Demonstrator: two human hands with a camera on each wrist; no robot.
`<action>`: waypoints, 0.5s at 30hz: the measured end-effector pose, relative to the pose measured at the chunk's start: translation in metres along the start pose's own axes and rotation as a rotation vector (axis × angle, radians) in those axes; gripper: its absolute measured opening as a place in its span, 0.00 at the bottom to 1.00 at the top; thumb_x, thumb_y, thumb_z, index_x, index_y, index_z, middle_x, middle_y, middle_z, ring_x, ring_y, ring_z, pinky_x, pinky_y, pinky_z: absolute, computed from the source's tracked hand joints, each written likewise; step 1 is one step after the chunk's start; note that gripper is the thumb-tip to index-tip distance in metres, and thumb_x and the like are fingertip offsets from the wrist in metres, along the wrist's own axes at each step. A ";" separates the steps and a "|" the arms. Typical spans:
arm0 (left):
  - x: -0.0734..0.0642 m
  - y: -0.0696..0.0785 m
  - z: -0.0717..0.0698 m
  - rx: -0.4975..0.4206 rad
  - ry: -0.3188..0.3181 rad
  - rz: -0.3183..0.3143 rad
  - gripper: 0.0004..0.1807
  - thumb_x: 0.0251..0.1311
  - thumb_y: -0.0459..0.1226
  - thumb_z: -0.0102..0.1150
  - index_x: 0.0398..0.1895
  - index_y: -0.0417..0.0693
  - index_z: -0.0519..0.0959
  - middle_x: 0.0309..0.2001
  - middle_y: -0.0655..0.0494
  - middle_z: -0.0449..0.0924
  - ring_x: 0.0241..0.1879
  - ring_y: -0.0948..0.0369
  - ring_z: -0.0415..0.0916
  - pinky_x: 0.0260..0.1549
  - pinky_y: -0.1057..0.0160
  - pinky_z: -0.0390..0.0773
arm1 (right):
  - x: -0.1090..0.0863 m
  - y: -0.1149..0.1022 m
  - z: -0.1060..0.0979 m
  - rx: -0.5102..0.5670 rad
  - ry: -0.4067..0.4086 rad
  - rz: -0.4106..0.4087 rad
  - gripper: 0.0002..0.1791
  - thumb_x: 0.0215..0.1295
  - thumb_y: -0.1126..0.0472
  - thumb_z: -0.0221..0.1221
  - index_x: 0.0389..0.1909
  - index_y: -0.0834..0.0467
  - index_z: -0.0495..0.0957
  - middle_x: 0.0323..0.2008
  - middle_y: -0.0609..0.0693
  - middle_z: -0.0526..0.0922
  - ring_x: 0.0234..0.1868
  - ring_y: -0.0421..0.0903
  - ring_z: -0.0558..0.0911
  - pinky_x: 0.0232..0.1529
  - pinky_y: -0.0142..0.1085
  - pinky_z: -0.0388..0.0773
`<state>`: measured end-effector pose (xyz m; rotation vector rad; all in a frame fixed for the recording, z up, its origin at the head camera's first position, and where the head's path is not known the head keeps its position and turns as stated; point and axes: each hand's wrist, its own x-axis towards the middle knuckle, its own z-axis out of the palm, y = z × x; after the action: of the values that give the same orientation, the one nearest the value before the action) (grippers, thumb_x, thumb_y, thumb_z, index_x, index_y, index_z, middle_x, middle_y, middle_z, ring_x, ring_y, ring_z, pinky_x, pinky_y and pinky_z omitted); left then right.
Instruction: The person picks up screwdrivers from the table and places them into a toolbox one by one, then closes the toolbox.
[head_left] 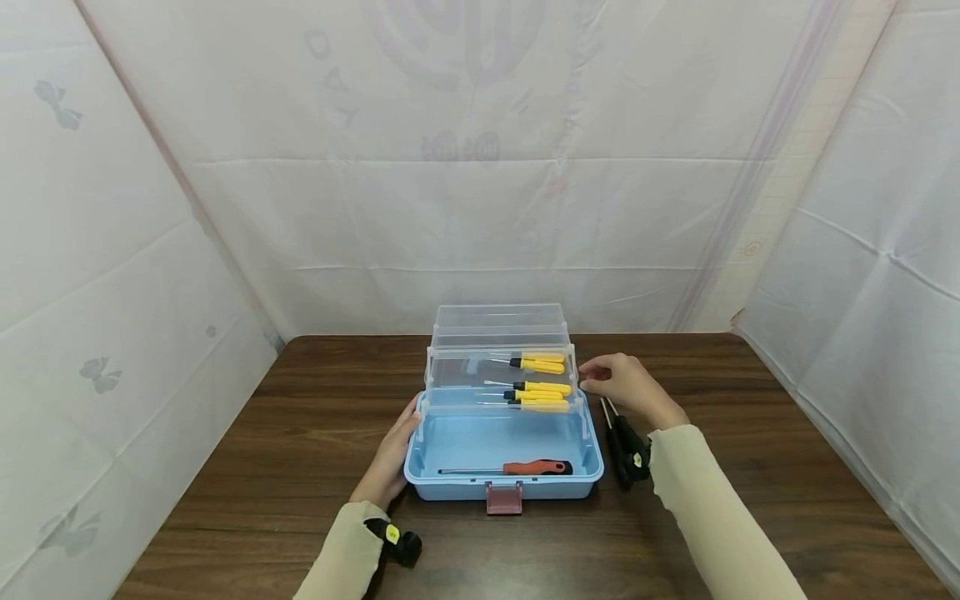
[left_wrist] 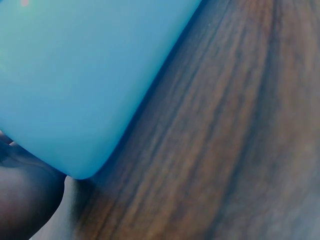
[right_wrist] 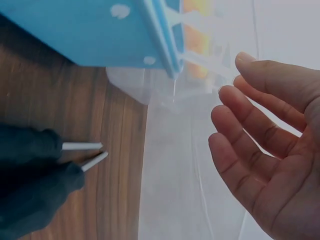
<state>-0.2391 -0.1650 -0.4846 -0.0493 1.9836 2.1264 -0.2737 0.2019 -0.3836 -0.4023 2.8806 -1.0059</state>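
Note:
A light blue toolbox (head_left: 468, 435) stands with its clear lid (head_left: 498, 315) raised and its clear upper trays swung up and back. My left hand (head_left: 393, 454) rests along the box's left side, thumb near the rim; the left wrist view has a thumb at the blue corner (left_wrist: 82, 167). Beside the trays' right end is my right hand (head_left: 626, 385), its fingers loosely bent and nothing between them in the right wrist view. Several yellow-handled screwdrivers (head_left: 543, 387) lie in the trays. Inside the box's front lies an orange-handled screwdriver (head_left: 536, 467).
Two black-handled screwdrivers (head_left: 617, 442) lie on the brown wooden table (head_left: 322, 467), right of the box under my right wrist. A reddish latch (head_left: 504, 499) hangs at the box's front. Pale sheeting (head_left: 480, 217) walls the table's back and sides.

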 end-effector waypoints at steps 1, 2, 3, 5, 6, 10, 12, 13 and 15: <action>0.000 0.000 0.000 -0.004 -0.001 0.001 0.30 0.75 0.49 0.32 0.77 0.62 0.44 0.78 0.52 0.37 0.77 0.47 0.34 0.71 0.41 0.42 | -0.001 0.002 0.000 -0.002 -0.004 0.008 0.18 0.64 0.60 0.60 0.53 0.65 0.79 0.44 0.57 0.83 0.39 0.47 0.78 0.41 0.40 0.81; 0.000 0.000 0.000 -0.008 -0.002 0.002 0.30 0.75 0.49 0.32 0.77 0.62 0.44 0.78 0.52 0.37 0.77 0.47 0.34 0.71 0.41 0.42 | -0.002 0.003 -0.001 -0.005 -0.005 0.020 0.19 0.64 0.60 0.60 0.53 0.65 0.79 0.44 0.57 0.83 0.39 0.46 0.78 0.42 0.40 0.81; 0.000 0.000 0.000 -0.011 -0.003 0.001 0.30 0.75 0.48 0.31 0.77 0.62 0.44 0.78 0.52 0.37 0.77 0.47 0.34 0.72 0.41 0.42 | -0.002 0.005 -0.001 -0.012 -0.007 0.022 0.19 0.65 0.60 0.60 0.53 0.65 0.78 0.44 0.58 0.83 0.39 0.46 0.78 0.42 0.41 0.81; 0.000 0.000 0.000 -0.013 -0.001 -0.002 0.29 0.75 0.48 0.31 0.77 0.62 0.44 0.78 0.52 0.37 0.77 0.47 0.34 0.72 0.41 0.42 | -0.004 0.009 -0.001 -0.018 -0.010 0.027 0.19 0.64 0.60 0.60 0.53 0.66 0.78 0.45 0.59 0.83 0.39 0.47 0.78 0.42 0.41 0.81; 0.000 -0.001 0.000 -0.014 0.001 -0.004 0.30 0.75 0.48 0.32 0.77 0.62 0.44 0.78 0.52 0.37 0.77 0.48 0.34 0.72 0.41 0.42 | -0.005 0.011 -0.001 -0.020 -0.011 0.028 0.19 0.64 0.60 0.60 0.53 0.66 0.78 0.45 0.59 0.83 0.39 0.47 0.78 0.42 0.41 0.81; -0.001 0.000 0.000 -0.021 0.001 -0.012 0.30 0.75 0.49 0.32 0.77 0.62 0.44 0.78 0.52 0.36 0.77 0.48 0.33 0.72 0.41 0.42 | -0.010 0.018 -0.002 -0.027 -0.010 0.043 0.19 0.64 0.60 0.60 0.53 0.67 0.78 0.44 0.60 0.83 0.39 0.47 0.79 0.42 0.42 0.82; -0.001 0.000 0.000 -0.025 0.001 -0.013 0.30 0.75 0.49 0.33 0.77 0.62 0.44 0.78 0.52 0.37 0.77 0.48 0.33 0.72 0.41 0.42 | -0.012 0.021 -0.002 -0.027 -0.011 0.056 0.19 0.64 0.60 0.60 0.52 0.67 0.78 0.44 0.60 0.83 0.38 0.47 0.80 0.42 0.43 0.82; -0.001 0.000 0.000 -0.026 0.000 -0.012 0.30 0.75 0.49 0.32 0.77 0.62 0.44 0.78 0.52 0.37 0.77 0.48 0.33 0.72 0.41 0.42 | -0.014 0.023 -0.002 -0.028 -0.012 0.064 0.19 0.64 0.60 0.60 0.52 0.68 0.78 0.43 0.60 0.83 0.38 0.47 0.80 0.42 0.43 0.82; -0.001 0.001 0.000 -0.030 -0.001 -0.011 0.30 0.75 0.48 0.32 0.77 0.62 0.44 0.78 0.52 0.37 0.77 0.48 0.33 0.72 0.41 0.42 | -0.016 0.025 -0.001 -0.028 -0.014 0.079 0.19 0.64 0.60 0.60 0.51 0.68 0.78 0.42 0.60 0.83 0.37 0.47 0.80 0.41 0.43 0.82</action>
<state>-0.2380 -0.1653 -0.4839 -0.0638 1.9470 2.1485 -0.2646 0.2260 -0.3986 -0.2937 2.8764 -0.9474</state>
